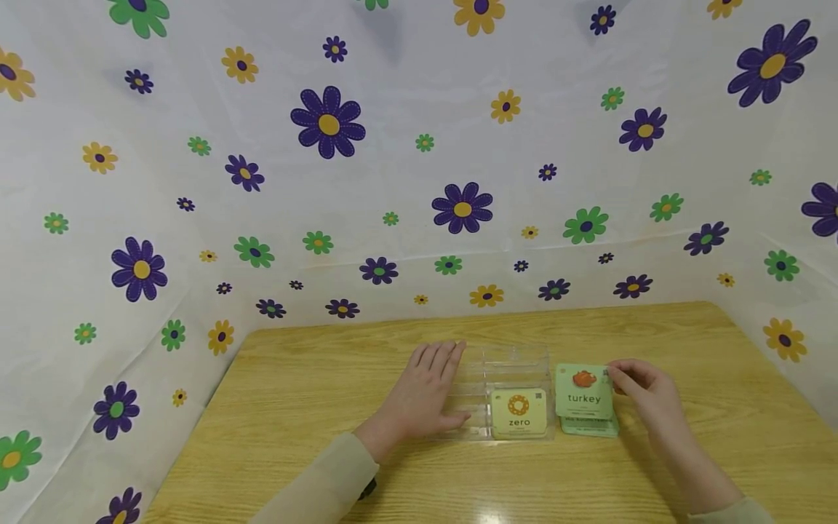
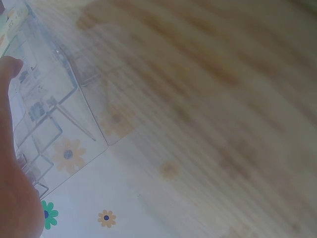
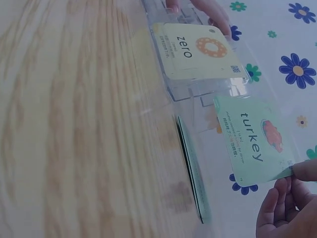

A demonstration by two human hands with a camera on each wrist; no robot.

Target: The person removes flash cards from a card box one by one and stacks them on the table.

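Observation:
In the head view my right hand (image 1: 657, 411) pinches the right edge of a green flashcard reading "turkey" (image 1: 583, 389), between thumb and fingers. The right wrist view shows that card raised above the table, apart from a small pile of green cards (image 3: 193, 171) lying flat below. My left hand (image 1: 421, 393) rests on the left side of a clear plastic tiered card holder (image 1: 517, 360), its fingers stretched out and its thumb near the front. A yellow card reading "zero" (image 1: 519, 421) leans in the holder's front right slot.
The wooden table (image 1: 314, 393) extends around the holder on all sides. White cloth with printed flowers (image 1: 393, 167) hangs behind it and at both sides. A dark band (image 1: 369, 489) shows at the left cuff.

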